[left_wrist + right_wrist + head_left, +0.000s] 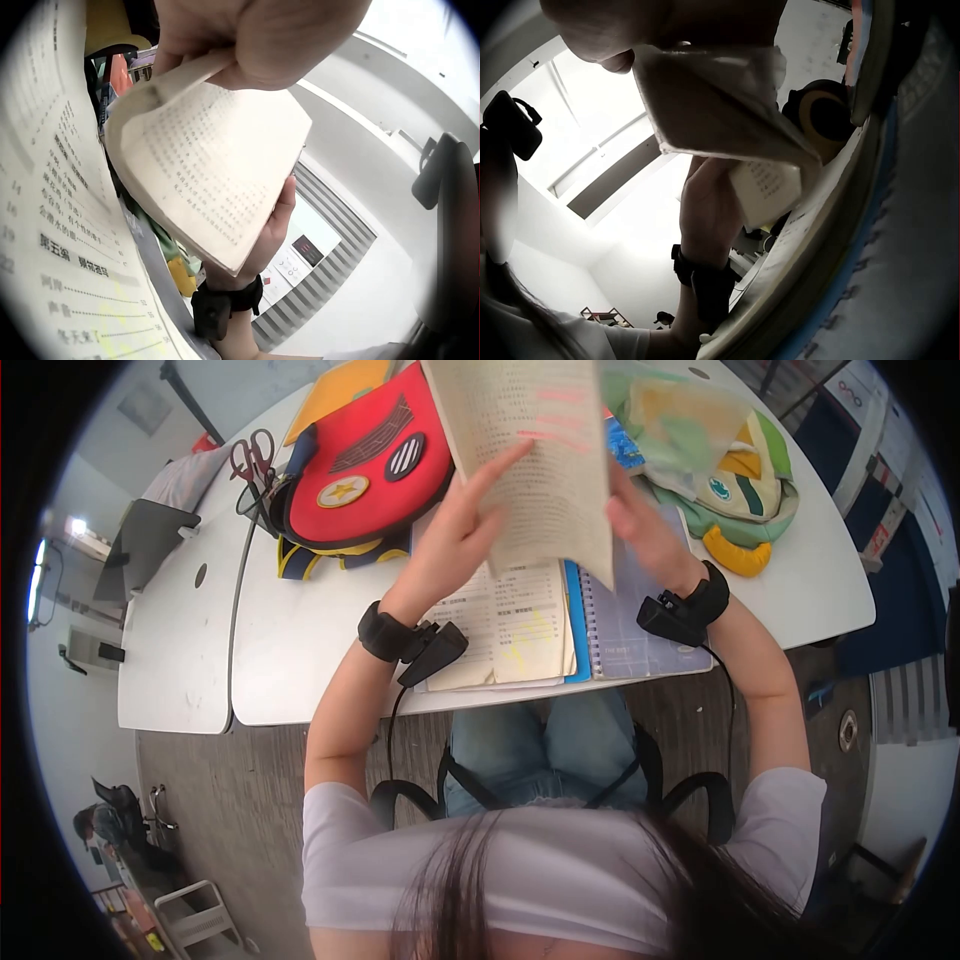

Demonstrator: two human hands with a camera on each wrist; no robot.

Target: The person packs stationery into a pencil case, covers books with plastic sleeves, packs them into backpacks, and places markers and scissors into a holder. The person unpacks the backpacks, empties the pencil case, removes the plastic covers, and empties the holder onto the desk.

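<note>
A paperback book (545, 480) with printed text and pink highlighter marks stands raised above the table, held between both hands. My left hand (455, 545) is at its left side, the index finger stretched across the printed page; in the left wrist view that hand pinches the curved upper edge of the pages (217, 157). My right hand (655, 545), blurred in the head view, grips the opposite side, with fingers along the book's edge. Below lies another printed sheet or book (510, 630) with contents lines and yellow marking, beside a lilac spiral notebook (640, 640).
A red bag (365, 460) with round badges lies at the left, near scissors (255, 460) in a mesh holder. A green and cream bag (745, 490) with a yellow part sits at the right. The white table's front edge (290, 705) runs before the person's lap.
</note>
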